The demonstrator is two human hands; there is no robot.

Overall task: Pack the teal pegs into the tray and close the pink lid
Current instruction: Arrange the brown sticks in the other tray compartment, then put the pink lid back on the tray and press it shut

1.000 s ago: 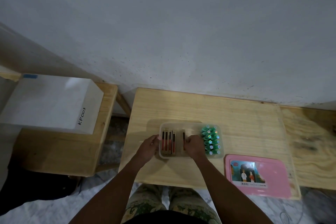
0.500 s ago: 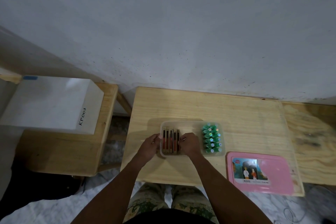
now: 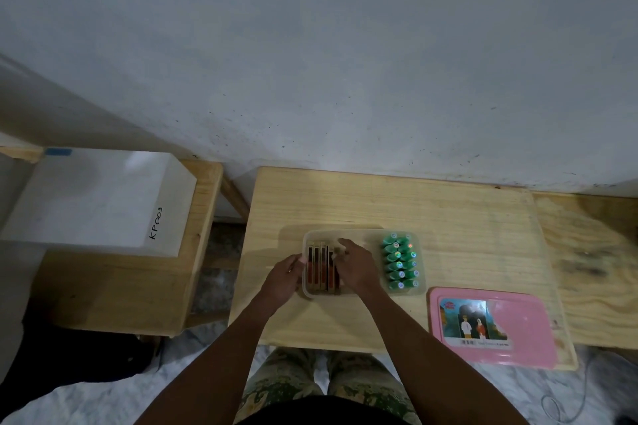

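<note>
A clear plastic tray sits mid-table. Several teal pegs stand packed in two rows at its right end. Upright dark red and brown blocks fill its left end. My left hand grips the tray's left wall, thumb at the rim. My right hand reaches into the tray's middle, its curled fingers on the rightmost block and hiding part of it. The pink lid, with a picture sticker, lies flat on the table at the front right, apart from the tray.
The wooden table backs onto a grey wall. A white box marked KP003 sits on a lower wooden stand to the left. A second wooden board adjoins the table's right side. My knees are below the front edge.
My right hand slid a lone dark block leftward across the tray until it joined the row of blocks. My left hand stayed at the tray's left wall. The pegs and lid are unmoved.
</note>
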